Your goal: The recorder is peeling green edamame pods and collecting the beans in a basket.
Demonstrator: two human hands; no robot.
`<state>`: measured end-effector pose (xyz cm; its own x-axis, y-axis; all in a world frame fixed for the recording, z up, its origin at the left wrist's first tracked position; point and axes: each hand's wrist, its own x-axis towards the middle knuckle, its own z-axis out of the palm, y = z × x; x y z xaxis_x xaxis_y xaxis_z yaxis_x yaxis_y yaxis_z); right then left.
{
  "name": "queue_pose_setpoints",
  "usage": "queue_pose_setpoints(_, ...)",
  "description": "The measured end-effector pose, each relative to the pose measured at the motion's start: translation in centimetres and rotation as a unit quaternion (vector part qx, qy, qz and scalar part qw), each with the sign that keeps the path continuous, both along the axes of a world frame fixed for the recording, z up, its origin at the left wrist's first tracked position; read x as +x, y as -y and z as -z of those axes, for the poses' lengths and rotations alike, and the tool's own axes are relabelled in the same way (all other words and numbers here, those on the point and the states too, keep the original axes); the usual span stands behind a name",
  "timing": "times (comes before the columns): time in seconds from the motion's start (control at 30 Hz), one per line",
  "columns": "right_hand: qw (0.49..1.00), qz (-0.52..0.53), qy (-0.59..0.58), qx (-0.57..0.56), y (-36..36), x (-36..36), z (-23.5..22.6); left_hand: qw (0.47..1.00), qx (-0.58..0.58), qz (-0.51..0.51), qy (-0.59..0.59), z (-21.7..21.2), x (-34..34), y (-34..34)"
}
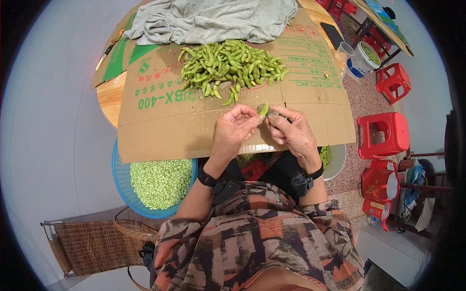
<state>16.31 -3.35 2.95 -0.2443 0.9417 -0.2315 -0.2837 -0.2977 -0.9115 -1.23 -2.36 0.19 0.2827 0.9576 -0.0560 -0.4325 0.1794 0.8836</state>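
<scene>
A green edamame pod [264, 108] points upward between my two hands, above the near part of a flattened cardboard sheet [160, 136]. The thumb and fingers of my left hand [235, 130] pinch it from the left. My right hand [294, 132] is closed beside it, fingers curled and touching the pod's right side. Something small and dark shows at the right fingertips, too small to make out. Beyond my hands, a heap of edamame pods [228, 68] lies on the cardboard. At lower left, a blue basket [116, 167] holds many shelled green beans [160, 182].
A grey cloth [208, 22] lies behind the heap. A metal basin [338, 162] with pods is partly hidden at my right. Right of the table stand a white bucket [359, 65] and red stools [383, 135]. A clear cup [344, 51] sits at the table's right edge.
</scene>
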Motion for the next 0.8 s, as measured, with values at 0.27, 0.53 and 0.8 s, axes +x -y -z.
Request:
queue_pose_setpoints(0.27, 0.997, -0.019, 0.069, 0.012, 0.5, -0.2, -0.3, 0.988, 0.040, -0.029, -0.146, 0.4, -0.5, 0.3)
queue_pose_setpoints(0.53, 0.994, -0.055, -0.094, -0.025, -0.7, 0.4, -0.3, 0.961, -0.153, 0.100, 0.210, 0.9, -0.3, 0.2)
queue_pose_setpoints(0.8, 0.995, -0.013, 0.099, 0.013, -0.1, -0.7, -0.8, 0.958, 0.142, -0.082, -0.235, 1.0, 0.1, 0.3)
